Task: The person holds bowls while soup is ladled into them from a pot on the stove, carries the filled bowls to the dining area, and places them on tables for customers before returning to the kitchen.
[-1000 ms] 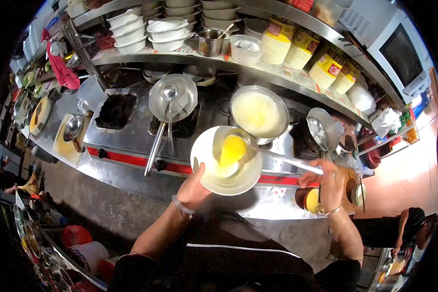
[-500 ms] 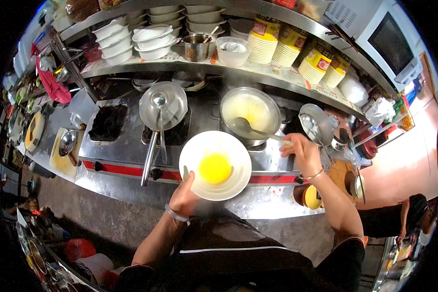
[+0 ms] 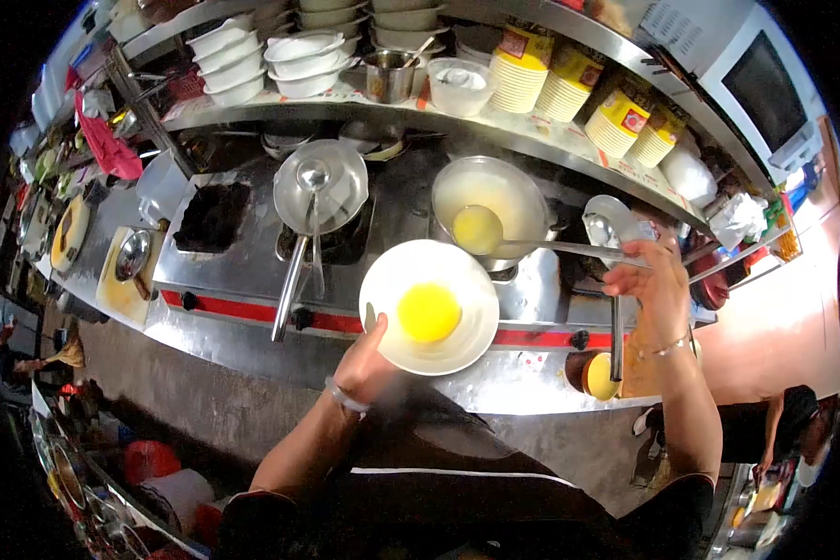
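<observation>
Here, the left hand (image 3: 362, 365) holds the bowl (image 3: 477, 322) by its left rim, the right hand (image 3: 660, 297) a ladle (image 3: 553, 246).

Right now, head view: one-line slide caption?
Left hand holds a white bowl of yellow liquid; right hand holds a long-handled ladle at the pot.

Restaurant-type kitchen: steel stove (image 3: 247, 271) with burners (image 3: 213, 217), stacked white dishes (image 3: 306, 65), stacked tubs (image 3: 519, 73), microwave (image 3: 763, 93)

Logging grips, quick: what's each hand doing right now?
Left hand: holding a white bowl by its edge.
Right hand: holding a long-handled ladle.
</observation>
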`<state>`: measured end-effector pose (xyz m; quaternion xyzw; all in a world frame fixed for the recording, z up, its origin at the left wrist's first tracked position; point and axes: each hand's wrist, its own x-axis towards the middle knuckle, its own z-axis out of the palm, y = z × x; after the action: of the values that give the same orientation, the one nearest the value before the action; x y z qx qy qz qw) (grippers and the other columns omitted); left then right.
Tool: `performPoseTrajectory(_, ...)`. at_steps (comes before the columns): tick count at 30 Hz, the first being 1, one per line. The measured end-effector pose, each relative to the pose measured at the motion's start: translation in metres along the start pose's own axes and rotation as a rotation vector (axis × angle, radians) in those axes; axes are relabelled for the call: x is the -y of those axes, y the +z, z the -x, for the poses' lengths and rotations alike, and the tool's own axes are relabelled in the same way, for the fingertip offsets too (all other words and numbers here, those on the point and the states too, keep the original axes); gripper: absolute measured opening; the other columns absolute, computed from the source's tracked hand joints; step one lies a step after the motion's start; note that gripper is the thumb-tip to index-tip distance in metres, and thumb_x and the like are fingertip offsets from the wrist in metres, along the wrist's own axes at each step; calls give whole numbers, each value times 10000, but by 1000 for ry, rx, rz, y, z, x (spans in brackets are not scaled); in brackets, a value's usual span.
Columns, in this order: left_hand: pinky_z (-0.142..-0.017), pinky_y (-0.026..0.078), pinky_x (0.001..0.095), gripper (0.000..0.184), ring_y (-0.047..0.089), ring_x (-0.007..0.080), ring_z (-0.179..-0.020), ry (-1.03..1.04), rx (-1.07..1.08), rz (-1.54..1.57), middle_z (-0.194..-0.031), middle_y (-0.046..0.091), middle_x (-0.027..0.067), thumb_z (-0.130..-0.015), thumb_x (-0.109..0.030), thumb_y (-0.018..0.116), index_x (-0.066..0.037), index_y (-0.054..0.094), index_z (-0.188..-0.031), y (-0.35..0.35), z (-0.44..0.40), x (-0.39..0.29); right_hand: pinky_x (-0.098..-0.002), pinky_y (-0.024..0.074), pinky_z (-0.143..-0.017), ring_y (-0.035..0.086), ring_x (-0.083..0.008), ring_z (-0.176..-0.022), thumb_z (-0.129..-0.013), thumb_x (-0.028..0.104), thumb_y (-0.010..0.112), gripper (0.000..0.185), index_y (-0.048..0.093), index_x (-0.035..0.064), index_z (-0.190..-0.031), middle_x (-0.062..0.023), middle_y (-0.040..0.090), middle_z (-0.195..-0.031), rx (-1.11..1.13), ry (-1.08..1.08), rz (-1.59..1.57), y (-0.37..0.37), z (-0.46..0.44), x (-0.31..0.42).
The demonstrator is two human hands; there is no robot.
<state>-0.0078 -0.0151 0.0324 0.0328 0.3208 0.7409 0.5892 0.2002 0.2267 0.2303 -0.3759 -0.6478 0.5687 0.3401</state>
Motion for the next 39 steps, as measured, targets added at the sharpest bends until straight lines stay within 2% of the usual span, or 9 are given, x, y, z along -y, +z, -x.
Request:
performPoseTrajectory(5,-1051,330,348,510,427,238,-1224,15,75,43,-1356,409,161,-1004,-333,255,39,293,-1350,4,-2,0,-277,495,-584,638,-230,-639,-967,274,374,371,522,-63,-1010,-189,636,-753,104,5,52,0,33,-4)
performPoseTrajectory(8,-1061,319,352,507,411,244,-1239,19,87,51,-1370,391,163,-1005,-330,251,34,281,-1356,1,-2,0,-286,496,-593,647,-217,-668,-960,213,361,325,538,-56,-1007,-175,656,-783,223,-211,133,-6,55,-28)
performPoseTrajectory(14,-1058,325,367,504,414,257,-1240,42,60,106,-1372,382,169,-1005,-324,252,31,266,-1363,6,6,-4,-335,517,-604,659,-259,-714,-891,87,446,180,578,-18,-955,-135,664,-889,442,-994,915,-18,48,-42)
performPoseTrajectory(18,-1046,340,374,504,433,258,-1221,49,56,90,-1353,395,177,-1005,-320,255,41,272,-1356,4,8,-5,-317,523,-627,660,-262,-712,-925,96,454,157,579,6,-955,-133,656,-871,346,-728,919,-7,11,-49)
performPoseTrajectory(24,-1075,296,402,486,394,287,-1255,81,52,-46,-1373,356,214,-1000,-278,265,43,246,-1363,-6,9,-3,-281,524,-610,652,-179,-616,-975,225,388,325,560,-51,-988,-170,659,-762,241,-158,443,6,-27,-60)
performPoseTrajectory(28,-1069,311,394,475,408,277,-1246,118,116,-215,-1362,372,212,-996,-261,297,52,265,-1352,-8,12,-2,-307,543,-596,646,-225,-622,-940,292,424,383,534,-66,-1020,-216,640,-762,61,118,36,-5,-47,-61)
performPoseTrajectory(31,-1036,347,381,477,449,268,-1200,159,139,-417,-1327,414,206,-987,-270,344,52,298,-1336,-5,16,-4,-320,548,-592,637,-241,-614,-915,306,437,401,533,-72,-1009,-225,634,-764,-3,105,-20,-14,-46,-53)
performPoseTrajectory(33,-975,409,351,478,527,256,-1110,89,39,-86,-1263,483,194,-979,-290,370,61,355,-1303,4,12,0,-327,547,-589,637,-245,-616,-916,303,437,396,535,-70,-1006,-220,632,-757,-17,84,-22,-15,-40,-39)
performPoseTrajectory(39,-1038,346,390,511,439,273,-1209,46,104,106,-1341,399,201,-971,-278,403,54,288,-1342,14,7,-2,-316,527,-575,636,-243,-613,-927,304,428,375,540,-51,-972,-207,625,-733,-26,-1,2,-8,-9,1)
